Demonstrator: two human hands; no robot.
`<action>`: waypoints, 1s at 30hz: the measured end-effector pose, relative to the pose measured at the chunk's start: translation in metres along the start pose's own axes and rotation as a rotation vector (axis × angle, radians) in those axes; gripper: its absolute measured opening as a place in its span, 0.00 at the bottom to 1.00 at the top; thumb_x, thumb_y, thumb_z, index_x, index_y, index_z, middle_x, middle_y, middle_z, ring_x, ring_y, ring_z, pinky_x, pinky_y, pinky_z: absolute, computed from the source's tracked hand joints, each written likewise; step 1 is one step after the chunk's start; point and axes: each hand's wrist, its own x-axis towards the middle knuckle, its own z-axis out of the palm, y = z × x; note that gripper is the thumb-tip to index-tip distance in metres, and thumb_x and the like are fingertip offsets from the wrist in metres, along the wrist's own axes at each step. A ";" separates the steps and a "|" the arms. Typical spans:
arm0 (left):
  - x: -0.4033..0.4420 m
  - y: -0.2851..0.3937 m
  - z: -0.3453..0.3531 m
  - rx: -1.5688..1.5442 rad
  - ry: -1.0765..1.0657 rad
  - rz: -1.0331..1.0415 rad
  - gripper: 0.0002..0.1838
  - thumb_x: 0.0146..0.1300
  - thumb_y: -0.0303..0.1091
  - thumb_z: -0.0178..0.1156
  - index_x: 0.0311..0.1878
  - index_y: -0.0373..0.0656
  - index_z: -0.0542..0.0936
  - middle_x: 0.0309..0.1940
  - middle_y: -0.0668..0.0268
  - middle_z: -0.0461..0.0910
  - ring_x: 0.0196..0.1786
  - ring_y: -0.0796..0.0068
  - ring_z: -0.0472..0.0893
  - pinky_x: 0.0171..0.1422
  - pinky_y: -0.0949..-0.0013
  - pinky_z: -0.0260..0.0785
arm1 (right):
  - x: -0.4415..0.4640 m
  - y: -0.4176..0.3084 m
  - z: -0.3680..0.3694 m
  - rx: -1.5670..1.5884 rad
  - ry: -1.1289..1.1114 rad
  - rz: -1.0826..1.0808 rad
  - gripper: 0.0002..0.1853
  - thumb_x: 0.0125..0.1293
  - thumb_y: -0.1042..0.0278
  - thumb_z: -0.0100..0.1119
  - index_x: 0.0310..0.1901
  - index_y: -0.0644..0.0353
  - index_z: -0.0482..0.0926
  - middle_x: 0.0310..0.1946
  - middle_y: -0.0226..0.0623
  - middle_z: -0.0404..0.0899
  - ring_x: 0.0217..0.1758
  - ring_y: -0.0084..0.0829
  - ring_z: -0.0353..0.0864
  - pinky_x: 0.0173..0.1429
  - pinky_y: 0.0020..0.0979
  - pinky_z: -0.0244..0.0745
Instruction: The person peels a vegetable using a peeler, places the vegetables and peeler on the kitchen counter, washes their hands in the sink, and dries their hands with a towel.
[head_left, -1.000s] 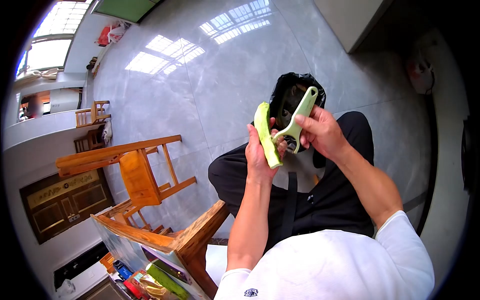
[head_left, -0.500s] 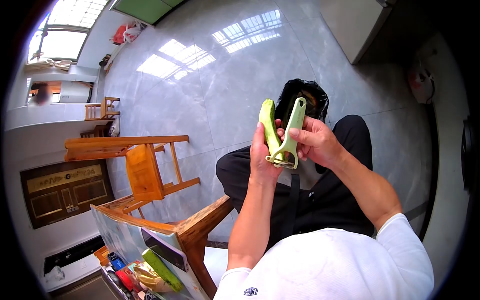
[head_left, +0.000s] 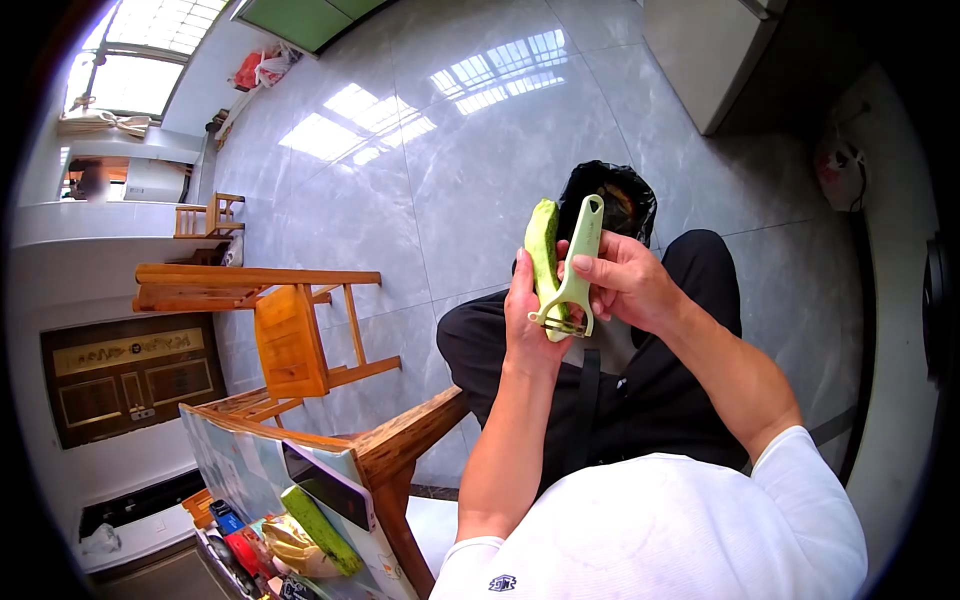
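My left hand (head_left: 524,318) is closed around a partly peeled zucchini (head_left: 541,245), pale green with darker streaks of skin along it. The zucchini's far end points up and away from me. In my right hand (head_left: 625,282) is a light green Y-shaped peeler (head_left: 578,262), pinched by its handle. Its blade end is turned towards me and lies over the near end of the zucchini; whether the blade touches it, I cannot tell. Just beyond both hands stands a bin lined with a black bag (head_left: 640,190), with some peelings inside.
To the left are a wooden chair (head_left: 290,340) and a table (head_left: 225,445) holding a phone (head_left: 328,485), another green vegetable (head_left: 322,530) and several packages. A cabinet (head_left: 700,60) stands at the far right. Plastic bags hang by the right wall.
The peeler has shifted very slightly left, and both hands keep their grips. The whole view has moved a little as the head turned.
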 end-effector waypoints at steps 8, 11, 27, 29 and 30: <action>-0.009 0.000 0.017 -0.049 0.083 -0.018 0.31 0.81 0.57 0.38 0.65 0.38 0.73 0.39 0.55 0.84 0.27 0.58 0.84 0.26 0.61 0.82 | -0.002 -0.010 0.005 -0.061 -0.027 0.054 0.14 0.73 0.62 0.66 0.51 0.62 0.79 0.35 0.31 0.84 0.23 0.16 0.76 0.25 0.18 0.68; -0.012 0.001 0.022 -0.074 0.091 -0.025 0.29 0.81 0.56 0.39 0.63 0.38 0.74 0.39 0.57 0.83 0.26 0.63 0.84 0.22 0.68 0.79 | 0.001 -0.011 0.001 -0.087 -0.055 0.046 0.13 0.73 0.61 0.66 0.49 0.60 0.81 0.33 0.29 0.82 0.25 0.14 0.74 0.27 0.17 0.65; -0.019 0.001 0.018 0.080 0.047 -0.028 0.28 0.81 0.57 0.44 0.58 0.39 0.76 0.34 0.56 0.81 0.25 0.68 0.80 0.23 0.69 0.73 | 0.013 -0.013 -0.005 -0.172 -0.049 -0.029 0.15 0.72 0.62 0.67 0.52 0.64 0.82 0.42 0.34 0.85 0.41 0.23 0.84 0.44 0.27 0.79; -0.020 -0.003 0.021 0.034 0.079 -0.035 0.28 0.81 0.58 0.43 0.57 0.40 0.76 0.33 0.57 0.80 0.26 0.68 0.79 0.23 0.69 0.71 | 0.014 -0.014 -0.006 -0.180 -0.038 -0.017 0.15 0.71 0.62 0.67 0.52 0.63 0.82 0.42 0.34 0.85 0.43 0.24 0.84 0.48 0.28 0.79; -0.020 -0.004 0.023 -0.010 0.110 -0.041 0.28 0.81 0.58 0.43 0.56 0.40 0.77 0.32 0.58 0.79 0.27 0.69 0.78 0.23 0.69 0.69 | 0.015 -0.014 -0.006 -0.188 -0.029 -0.008 0.15 0.71 0.62 0.67 0.52 0.63 0.83 0.42 0.33 0.86 0.45 0.24 0.84 0.52 0.30 0.79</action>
